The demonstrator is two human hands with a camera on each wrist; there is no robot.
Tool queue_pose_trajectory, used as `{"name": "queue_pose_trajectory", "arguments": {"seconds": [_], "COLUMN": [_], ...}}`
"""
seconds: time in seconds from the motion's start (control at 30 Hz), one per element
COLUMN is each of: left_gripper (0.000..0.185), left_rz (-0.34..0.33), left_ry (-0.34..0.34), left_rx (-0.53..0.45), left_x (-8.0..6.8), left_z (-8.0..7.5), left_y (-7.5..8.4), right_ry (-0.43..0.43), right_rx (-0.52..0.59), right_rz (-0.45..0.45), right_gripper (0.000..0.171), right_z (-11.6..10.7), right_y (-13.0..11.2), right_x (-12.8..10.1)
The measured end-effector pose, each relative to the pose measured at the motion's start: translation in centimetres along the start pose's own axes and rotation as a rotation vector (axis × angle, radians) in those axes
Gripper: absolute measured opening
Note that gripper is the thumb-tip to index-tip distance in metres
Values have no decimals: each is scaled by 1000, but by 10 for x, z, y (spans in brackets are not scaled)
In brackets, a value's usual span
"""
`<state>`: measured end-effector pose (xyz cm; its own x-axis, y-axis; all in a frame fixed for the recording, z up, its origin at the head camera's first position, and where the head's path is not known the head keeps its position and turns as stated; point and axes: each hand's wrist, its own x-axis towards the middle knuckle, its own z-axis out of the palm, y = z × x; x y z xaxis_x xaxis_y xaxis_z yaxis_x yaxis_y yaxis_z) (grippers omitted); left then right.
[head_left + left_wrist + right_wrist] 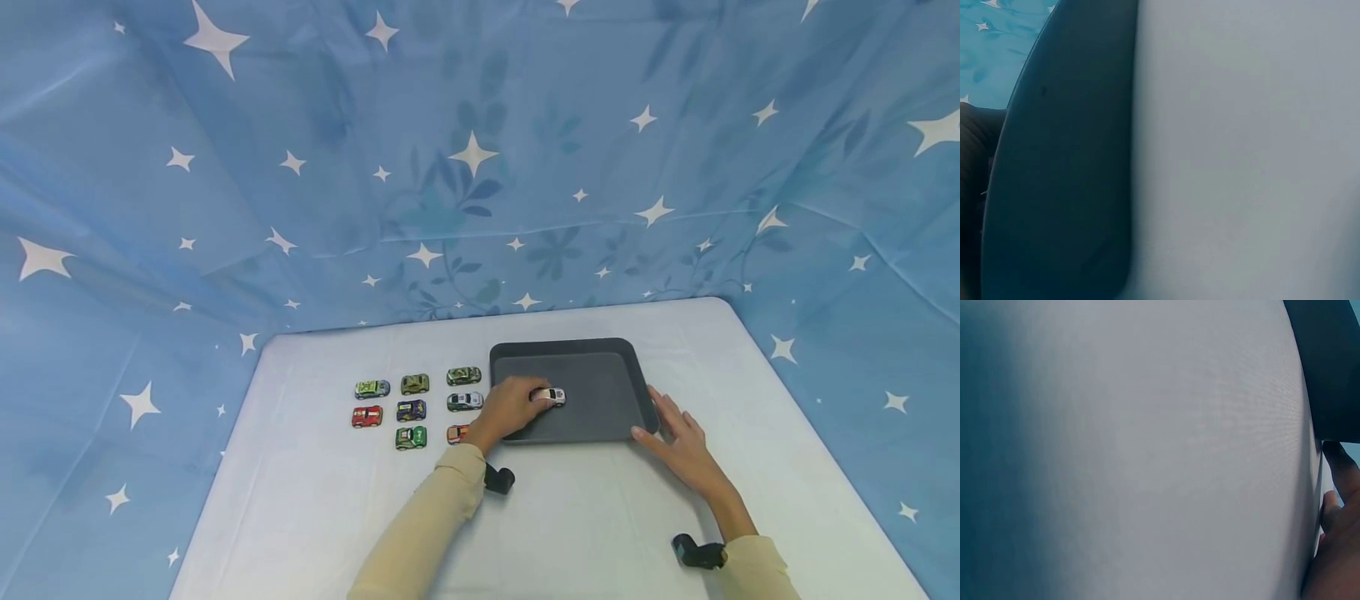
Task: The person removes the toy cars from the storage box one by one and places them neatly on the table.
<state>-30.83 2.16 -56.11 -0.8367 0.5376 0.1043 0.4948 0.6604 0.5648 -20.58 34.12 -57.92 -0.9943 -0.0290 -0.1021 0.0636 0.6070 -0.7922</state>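
Note:
A dark grey tray [600,421] lies on the white table [570,517]. Inside it, near the left wall, my left hand [525,398] grips a small white toy car [553,396] that sits on the tray floor. My right hand [671,421] rests flat on the table with straight fingers touching the tray's right rim. In the left wrist view only the tray [1060,187] and the table [1247,156] show. The right wrist view has the tray's corner [1329,362] and my right fingers [1341,512] beside it.
Several toy cars stand in rows left of the tray: a red one [367,416], a purple one [411,410], a green one [410,437], a silver one [465,402], and an orange one [457,433] partly behind my left wrist. Blue star-patterned cloth [480,167] surrounds the table.

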Motion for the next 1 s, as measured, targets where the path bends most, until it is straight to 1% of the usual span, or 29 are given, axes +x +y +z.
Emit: {"name": "queue_pose_trajectory", "arguments": {"seconds": [0.23, 0.33, 0.6, 1.0], "left_gripper": [24, 24, 25, 25], "left_rz": [36, 46, 49, 57], "left_ry": [-2, 0, -23, -20], "left_rx": [-75, -90, -140, -162], "left_x": [1, 2, 2, 4], "left_z": [-2, -3, -9, -18], "left_y": [-3, -4, -5, -7], "right_ry": [-4, -1, -1, 1], "right_rx": [14, 8, 10, 11], "right_rz": [-32, -37, -46, -48], "right_gripper": [91, 91, 91, 91], "right_z": [-1, -1, 0, -1], "right_y": [0, 0, 0, 0], "right_x": [0, 0, -1, 0]}}
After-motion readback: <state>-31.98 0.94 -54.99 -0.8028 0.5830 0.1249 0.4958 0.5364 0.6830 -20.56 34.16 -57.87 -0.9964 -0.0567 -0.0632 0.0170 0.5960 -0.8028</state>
